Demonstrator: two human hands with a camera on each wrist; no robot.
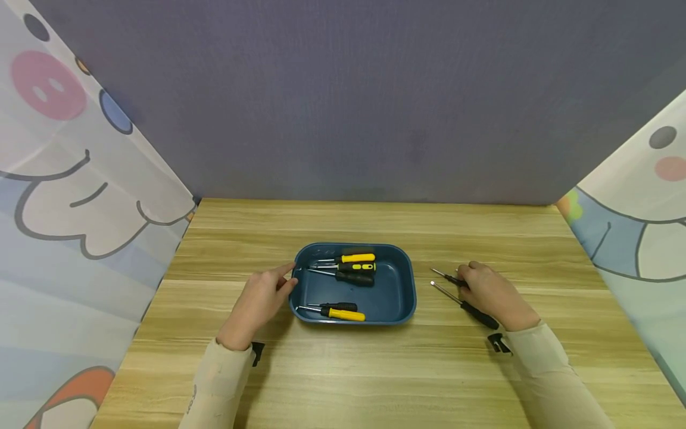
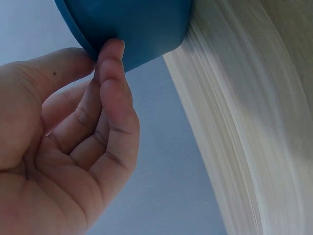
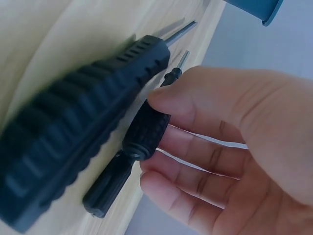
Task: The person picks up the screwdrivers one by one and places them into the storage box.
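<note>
My left hand (image 1: 258, 300) pinches the left rim of a dark blue plastic bin (image 1: 398, 286), thumb on one side and fingers on the other in the left wrist view. To the right of the bin, my right hand (image 1: 491, 296) pinches the black handle of a small screwdriver (image 3: 149, 125) at table level. Another black handle (image 3: 108, 186) lies behind it in the right wrist view, mostly hidden from the head view. Beside that hand lies a larger black screwdriver (image 1: 479, 314), its shaft toward the bin.
Inside the bin are yellow-handled screwdrivers (image 1: 347, 314), a black-and-yellow one (image 1: 356, 267) and black ones (image 1: 355, 279), grouped at the back and front. The wooden table (image 1: 343, 375) meets a grey partition (image 1: 375, 119) behind. Cartoon-printed sheets (image 1: 107, 208) flank both sides.
</note>
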